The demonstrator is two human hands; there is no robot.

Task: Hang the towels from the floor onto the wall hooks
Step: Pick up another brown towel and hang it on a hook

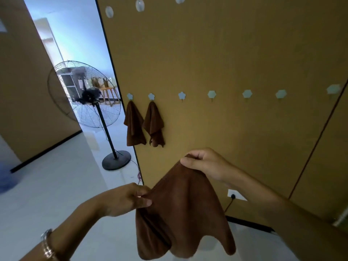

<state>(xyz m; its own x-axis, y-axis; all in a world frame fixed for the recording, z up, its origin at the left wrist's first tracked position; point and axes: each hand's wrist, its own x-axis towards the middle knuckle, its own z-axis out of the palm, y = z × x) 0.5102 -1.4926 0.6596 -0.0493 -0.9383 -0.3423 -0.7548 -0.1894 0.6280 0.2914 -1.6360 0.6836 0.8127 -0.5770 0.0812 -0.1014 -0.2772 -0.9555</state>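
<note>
Plain dark-brown towel (185,210) up front, same brown as the hung towels (134,127) on that mustard-tan wall (226,53). Hooks (211,94) come in pale mint, fan (90,95) is black, floor (56,176) a glossy white

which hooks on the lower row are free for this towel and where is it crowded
Free: the third hook and the hooks to its right, with bare wall beneath them. Crowded: the left end, where two hung towels fill the first two hooks near the fan. The left hand and right hand both pinch the held towel.
</note>
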